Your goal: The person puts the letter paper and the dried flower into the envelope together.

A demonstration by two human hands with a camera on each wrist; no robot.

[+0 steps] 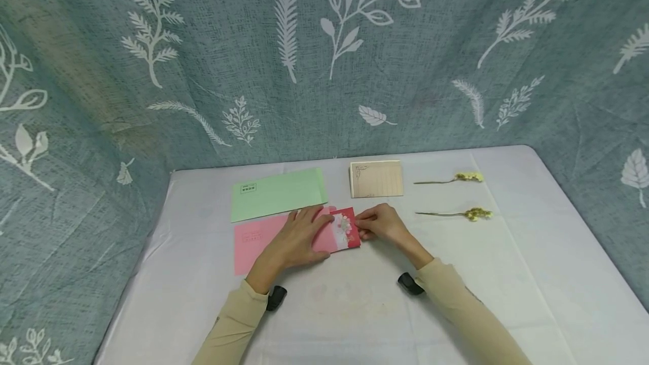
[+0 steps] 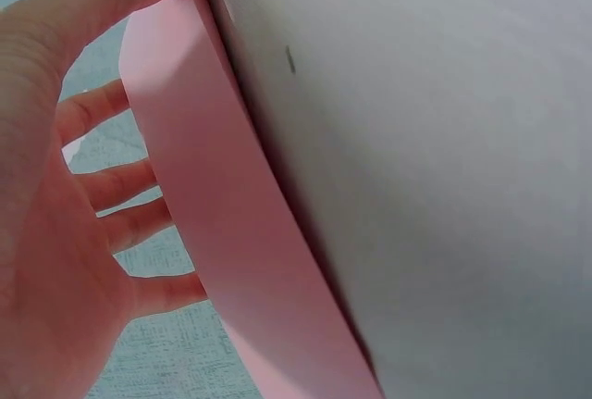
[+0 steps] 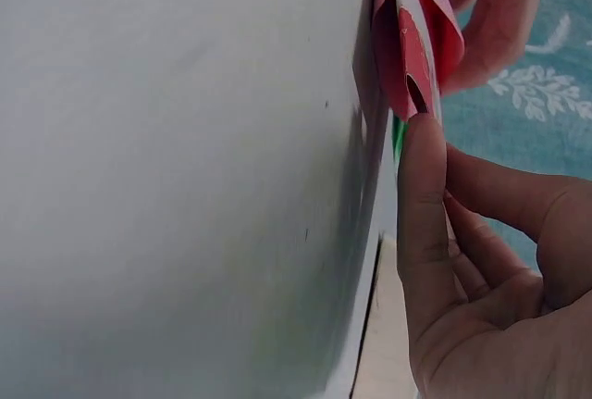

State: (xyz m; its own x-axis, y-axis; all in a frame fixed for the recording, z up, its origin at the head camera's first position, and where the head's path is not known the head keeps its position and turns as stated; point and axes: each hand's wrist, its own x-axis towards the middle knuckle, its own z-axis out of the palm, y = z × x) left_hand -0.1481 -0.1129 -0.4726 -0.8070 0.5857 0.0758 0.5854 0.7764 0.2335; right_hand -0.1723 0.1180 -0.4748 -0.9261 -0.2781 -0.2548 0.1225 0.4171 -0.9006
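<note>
A pink envelope (image 1: pixel 256 244) lies on the white table, its right end gaping in the right wrist view. My left hand (image 1: pixel 299 238) rests on that end with fingers spread. In the left wrist view its fingertips touch the pink paper, and the thumb is at the near edge. A red card with a white floral print (image 1: pixel 346 228) is partly inside the envelope's mouth, its right part sticking out. With thumb and fingers, my right hand (image 1: pixel 382 224) pinches the card's outer edge. The card's inner end is hidden in the envelope.
Behind the pink envelope lies a green envelope (image 1: pixel 279 193). A beige lined pad of paper (image 1: pixel 377 179) lies to its right. Farther right are two stems with yellow flowers, an upper one (image 1: pixel 466 177) and a lower one (image 1: pixel 474 214). A teal leaf-print curtain (image 1: pixel 304 111) hangs behind the table.
</note>
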